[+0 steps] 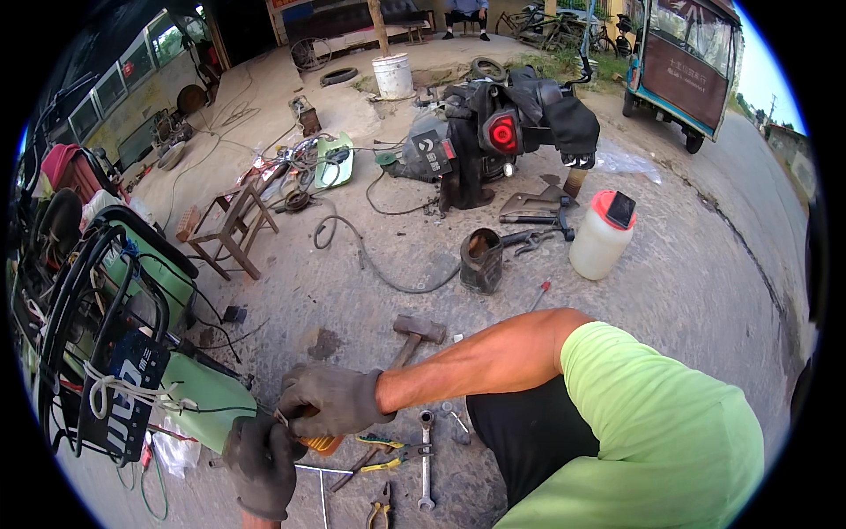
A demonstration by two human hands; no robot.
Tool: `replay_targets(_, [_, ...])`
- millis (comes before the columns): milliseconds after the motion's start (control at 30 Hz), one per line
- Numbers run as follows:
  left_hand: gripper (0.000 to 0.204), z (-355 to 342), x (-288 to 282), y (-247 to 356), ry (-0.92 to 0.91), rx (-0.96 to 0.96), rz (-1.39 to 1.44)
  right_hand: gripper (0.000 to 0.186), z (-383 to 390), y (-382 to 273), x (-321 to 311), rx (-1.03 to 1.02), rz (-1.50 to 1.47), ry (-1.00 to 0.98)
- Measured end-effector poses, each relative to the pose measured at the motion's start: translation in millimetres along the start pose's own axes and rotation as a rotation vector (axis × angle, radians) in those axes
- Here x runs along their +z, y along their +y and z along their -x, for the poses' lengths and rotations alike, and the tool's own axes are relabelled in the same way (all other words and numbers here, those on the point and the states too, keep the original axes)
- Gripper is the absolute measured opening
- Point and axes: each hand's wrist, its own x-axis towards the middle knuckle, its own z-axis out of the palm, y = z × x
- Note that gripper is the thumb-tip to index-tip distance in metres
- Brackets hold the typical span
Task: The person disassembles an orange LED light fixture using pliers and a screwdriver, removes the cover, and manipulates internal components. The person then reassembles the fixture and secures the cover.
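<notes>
My left hand [262, 467] and my right hand [333, 401], both in dark grey gloves, meet at the end of a pale green body panel [207, 401]. Their fingers are closed close together on something small that the gloves mostly hide. An orange ribbed lens [319, 444] shows just under my right hand; whether it is held or fixed there I cannot tell. Beside my hands on the ground lie a T-handle wrench [322, 472], yellow-handled pliers [392, 457], a second pair of pliers [380, 509] and a long combination wrench [426, 463].
Beyond my right forearm lies a hammer [421, 329]. Farther off stand a cut-open dark can [481, 264], a white jug [601, 238] with a phone on its red lid, a wooden stool [233, 225] and a scooter [493, 132]. A hose [379, 269] crosses the concrete.
</notes>
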Motion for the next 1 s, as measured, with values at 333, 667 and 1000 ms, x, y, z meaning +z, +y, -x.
replay_targets(333, [0.019,-4,-4,-4,-0.027,-0.030,0.173,0.029,3,4,-3,0.061,0.015,0.018])
replay_targets(667, [0.012,0,0,-5,-0.031,-0.183,0.245,0.026,1,9,0,0.004,0.000,0.006])
replay_targets(1000, [0.016,4,1,-15,-0.077,-0.250,0.229,0.026,2,13,3,0.056,-0.053,0.028])
